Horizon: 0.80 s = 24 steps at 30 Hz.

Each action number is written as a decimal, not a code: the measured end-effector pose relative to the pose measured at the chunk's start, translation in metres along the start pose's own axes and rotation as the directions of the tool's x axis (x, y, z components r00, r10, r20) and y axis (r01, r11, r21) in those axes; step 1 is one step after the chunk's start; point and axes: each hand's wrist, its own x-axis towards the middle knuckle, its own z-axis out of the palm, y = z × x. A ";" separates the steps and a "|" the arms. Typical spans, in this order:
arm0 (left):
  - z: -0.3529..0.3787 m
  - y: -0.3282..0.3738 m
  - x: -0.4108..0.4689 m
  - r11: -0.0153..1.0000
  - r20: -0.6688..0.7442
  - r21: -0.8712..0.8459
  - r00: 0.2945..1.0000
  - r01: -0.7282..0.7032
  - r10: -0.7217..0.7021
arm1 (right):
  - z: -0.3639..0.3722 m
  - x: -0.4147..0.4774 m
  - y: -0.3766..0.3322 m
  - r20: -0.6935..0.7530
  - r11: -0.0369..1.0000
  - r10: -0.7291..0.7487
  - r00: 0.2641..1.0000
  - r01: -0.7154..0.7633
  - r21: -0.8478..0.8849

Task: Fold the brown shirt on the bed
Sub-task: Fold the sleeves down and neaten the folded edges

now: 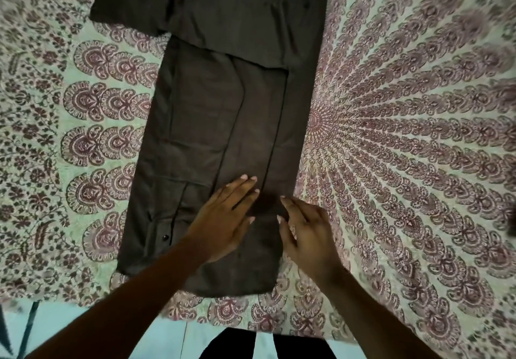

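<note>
With the brown shirt (pixel 223 124) laid lengthwise mid-bed (pixel 418 107), left hand (pixel 226 219) flat and released, right hand (pixel 307 233) loosely open at its 5 o'clock hem, pressing could drag the folded right panel askew, while the sleeve (pixel 128 12) at 11 o'clock lies unfolded

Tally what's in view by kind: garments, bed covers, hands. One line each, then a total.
Garments: 1, the brown shirt
Bed covers: 1, the patterned bedspread
Hands: 2, the left hand and right hand, both flat on the shirt
Total: 4

head cam | you look steeply down from the bed's (pixel 418 107) 6 o'clock edge | facing 12 o'clock | close, arm's reach
</note>
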 end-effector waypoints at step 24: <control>-0.179 -0.306 0.228 0.668 -0.405 -0.366 0.536 0.648 -0.741 | 0.068 0.405 -0.042 -0.091 0.899 0.296 0.951 -0.245 0.362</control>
